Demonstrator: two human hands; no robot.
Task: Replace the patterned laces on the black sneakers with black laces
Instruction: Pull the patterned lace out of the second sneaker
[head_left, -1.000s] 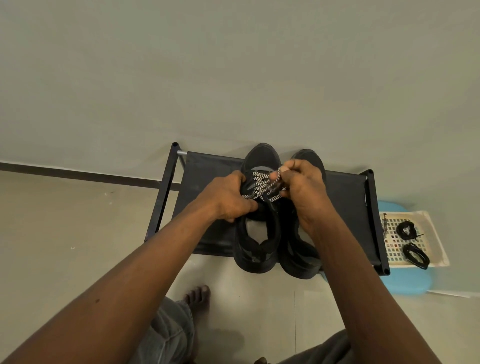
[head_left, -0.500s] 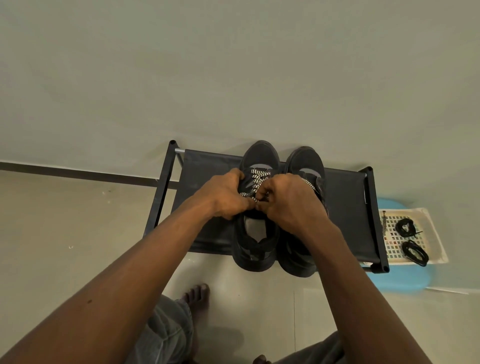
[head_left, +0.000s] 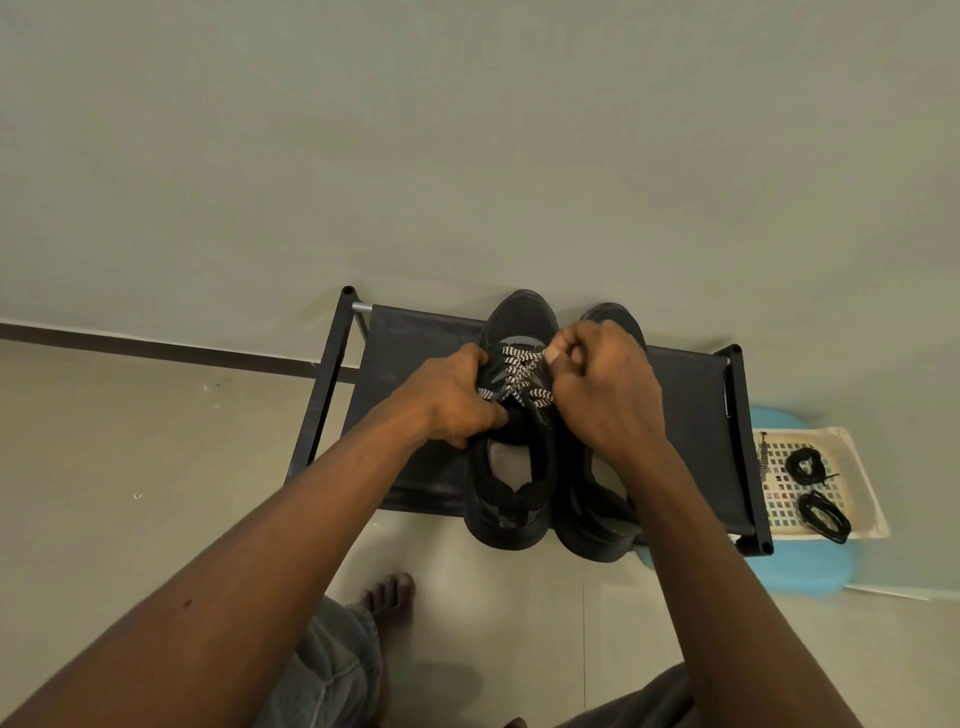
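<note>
The right hand's (head_left: 605, 387) fingers (head_left: 563, 349) are curled tight and pinch the patterned lace (head_left: 519, 375) at its upper crossing. The left hand's (head_left: 452, 400) fingers (head_left: 475, 359) curl round the side of the sneaker (head_left: 511, 499) just beside that lace. A second sneaker (head_left: 592, 530) touches it under the right wrist, both on a black rack (head_left: 415, 353). Well right of the fingers, two coiled black laces (head_left: 805, 465) lie in a white basket (head_left: 862, 483).

Right hand (head_left: 602, 384) hides most of the right sneaker (head_left: 597, 525); forearms (head_left: 260, 597) cropped below
</note>
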